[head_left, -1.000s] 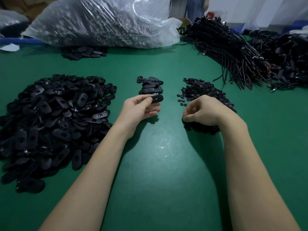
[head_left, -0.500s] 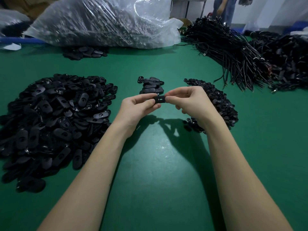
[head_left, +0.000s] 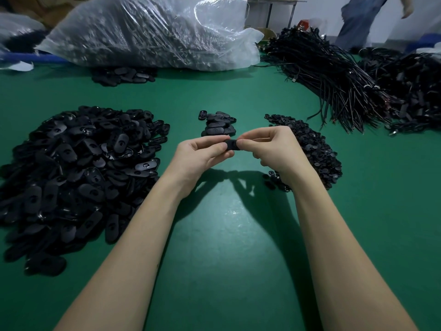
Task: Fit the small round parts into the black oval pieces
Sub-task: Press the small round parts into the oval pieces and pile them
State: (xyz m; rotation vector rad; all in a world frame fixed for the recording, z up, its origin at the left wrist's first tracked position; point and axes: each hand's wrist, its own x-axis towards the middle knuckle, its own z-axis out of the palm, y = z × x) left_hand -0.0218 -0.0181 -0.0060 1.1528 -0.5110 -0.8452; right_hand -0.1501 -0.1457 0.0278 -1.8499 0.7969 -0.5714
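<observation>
A black oval piece (head_left: 232, 145) is held above the green table between both hands. My left hand (head_left: 199, 156) grips its left end with thumb and fingers. My right hand (head_left: 274, 149) pinches its right end; any small round part there is hidden by the fingertips. A big heap of black oval pieces (head_left: 76, 173) lies on the left. A heap of small round parts (head_left: 315, 149) lies just right of my right hand. A small stack of oval pieces (head_left: 218, 126) sits right behind my hands.
A large clear plastic bag (head_left: 152, 32) lies at the back, with a few oval pieces (head_left: 124, 76) in front of it. Bundles of black cables (head_left: 334, 75) fill the back right. A person (head_left: 362, 17) stands beyond the table (head_left: 229, 247).
My right hand rose from the heap of round parts and met my left hand at the oval piece. Both hands now pinch it, slightly closer together.
</observation>
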